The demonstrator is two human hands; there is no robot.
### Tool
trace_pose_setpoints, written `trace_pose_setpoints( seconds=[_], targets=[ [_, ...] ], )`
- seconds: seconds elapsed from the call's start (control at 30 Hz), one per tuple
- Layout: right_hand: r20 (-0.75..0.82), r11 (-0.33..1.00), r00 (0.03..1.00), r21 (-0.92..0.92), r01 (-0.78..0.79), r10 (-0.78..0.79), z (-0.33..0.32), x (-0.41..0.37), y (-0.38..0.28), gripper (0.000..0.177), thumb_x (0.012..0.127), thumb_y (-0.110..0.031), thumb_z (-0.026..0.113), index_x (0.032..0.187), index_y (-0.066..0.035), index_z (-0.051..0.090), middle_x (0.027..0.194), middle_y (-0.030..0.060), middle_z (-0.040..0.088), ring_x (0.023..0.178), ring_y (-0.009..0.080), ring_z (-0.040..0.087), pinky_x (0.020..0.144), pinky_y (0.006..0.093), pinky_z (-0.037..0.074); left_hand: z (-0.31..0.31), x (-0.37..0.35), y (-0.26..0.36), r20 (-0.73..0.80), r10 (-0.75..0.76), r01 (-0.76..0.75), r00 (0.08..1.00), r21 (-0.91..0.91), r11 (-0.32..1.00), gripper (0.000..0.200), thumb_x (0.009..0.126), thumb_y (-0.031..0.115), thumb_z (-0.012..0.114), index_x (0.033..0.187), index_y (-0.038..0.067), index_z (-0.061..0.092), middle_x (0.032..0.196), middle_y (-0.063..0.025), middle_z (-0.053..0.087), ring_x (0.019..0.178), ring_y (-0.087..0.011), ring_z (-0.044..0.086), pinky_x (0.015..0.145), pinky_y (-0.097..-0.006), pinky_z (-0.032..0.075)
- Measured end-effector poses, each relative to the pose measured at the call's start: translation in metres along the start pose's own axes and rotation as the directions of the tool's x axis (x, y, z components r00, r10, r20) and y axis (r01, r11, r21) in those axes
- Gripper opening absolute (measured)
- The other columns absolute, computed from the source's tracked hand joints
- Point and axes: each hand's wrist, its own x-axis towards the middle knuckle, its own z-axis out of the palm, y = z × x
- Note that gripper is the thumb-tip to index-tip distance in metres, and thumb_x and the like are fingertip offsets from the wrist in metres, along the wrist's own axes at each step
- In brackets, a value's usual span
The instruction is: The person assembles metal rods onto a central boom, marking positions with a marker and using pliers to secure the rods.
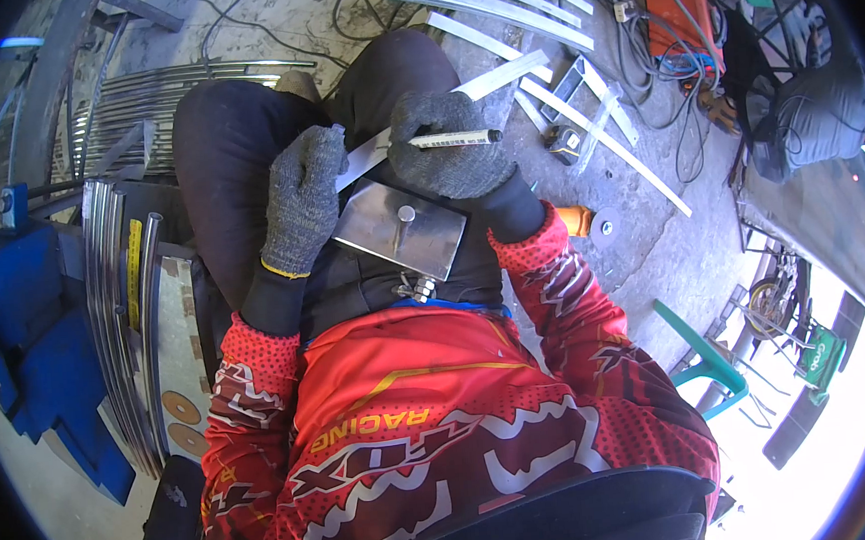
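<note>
At the far left a blue panel (25, 329) and a bundle of curved steel tubes (115, 312) stand beside the seated person's leg, with a yellow measuring tape (134, 266) lying along them. The gloved left hand (302, 201) rests on the thigh, fingers bent together and pressing down on the near end of a flat metal strip (499, 75), which runs from the lap up and to the right, over the knee. Just below it a square steel plate (400, 230) with a stud in its middle lies loose on the lap. The right hand (449, 153) is closed around a marker (453, 139), held sideways over the strip. Loose strips (494, 5) and an orange welder (680, 2) lie on the floor beyond, and a green chair (705, 361) stands at the right. The strip has only a rounded thigh under it, so it could rock or slide under the marker and spoil a line; the unsecured plate could slip off the lap. The left hand hides the strip's near end, the right glove hides the marker's grip, and I cannot tell whether its tip touches metal.
</note>
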Motion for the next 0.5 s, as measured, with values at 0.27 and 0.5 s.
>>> trace_pose_setpoints(
  seconds=[0.27, 0.5],
  targets=[
    [0.004, 0.885, 0.98, -0.429, 0.183, -0.2, -0.011, 0.003, -0.005, 0.007, 0.08, -0.005, 0.064, 0.081, -0.006, 0.058, 0.085, 0.0077, 0.062, 0.074, 0.0178, 0.06, 0.064, 0.03, 0.049, 0.0, 0.0, 0.002, -0.022, 0.096, -0.094, 0.995, 0.104, 0.99, 0.034, 0.101, 0.03, 0.051, 0.088, 0.0, 0.06, 0.07, -0.0035, 0.051, 0.062, -0.0122, 0.048, 0.057, -0.0306, 0.04],
    [-0.264, 0.921, 0.928, -0.356, 0.157, -0.261, -0.064, 0.0, -0.015, 0.014, 0.074, -0.003, 0.069, 0.076, -0.006, 0.056, 0.072, 0.0042, 0.059, 0.063, 0.0127, 0.056, 0.058, 0.0287, 0.046, -0.022, -0.008, 0.023, 0.011, -0.176, 0.175, 0.984, -0.145, 0.974, 0.032, 0.1, 0.032, 0.053, 0.085, 0.005, 0.059, 0.069, -0.0009, 0.052, 0.044, -0.0064, 0.043, 0.039, -0.0228, 0.031]
  ],
)
